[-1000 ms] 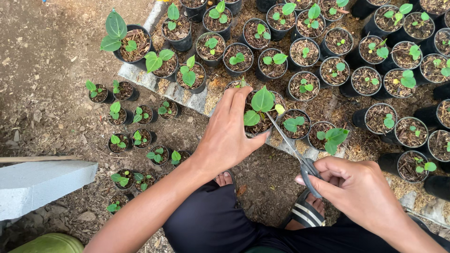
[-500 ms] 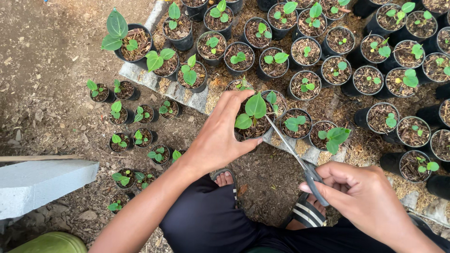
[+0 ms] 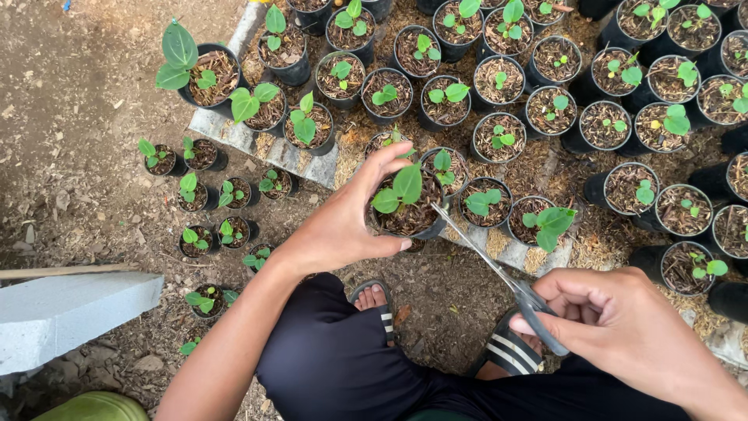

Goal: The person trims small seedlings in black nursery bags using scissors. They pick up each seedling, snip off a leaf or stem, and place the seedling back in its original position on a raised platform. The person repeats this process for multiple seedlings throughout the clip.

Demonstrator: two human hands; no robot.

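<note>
Fingers of the left hand curl around a small black pot at the middle of the frame, thumb under its near rim and fingertips over the far side, gripping it firmly. The pot seems lifted or tipped slightly toward the person, though I cannot tell whether its base has left the ground. A seedling with two broad green leaves stands in its soil.

The right hand, lower right of the frame, is closed through the handles of scissors. The blades look nearly closed, and their thin tip rests at the pot's right rim, just beside the seedling's stem.

Outward from there, rows of similar pots with young plants fill the upper and right part of the frame. Smaller pots sit on bare dirt at the left. A grey block lies at lower left, and sandalled feet show below the pot.

The risk, as I judge it, lies in the blade tip sitting so close to the stem: a slight slip could nick or sever the plant. The tilted pot could also spill soil, and a loosened grip could drop it onto the neighbouring seedlings.
</note>
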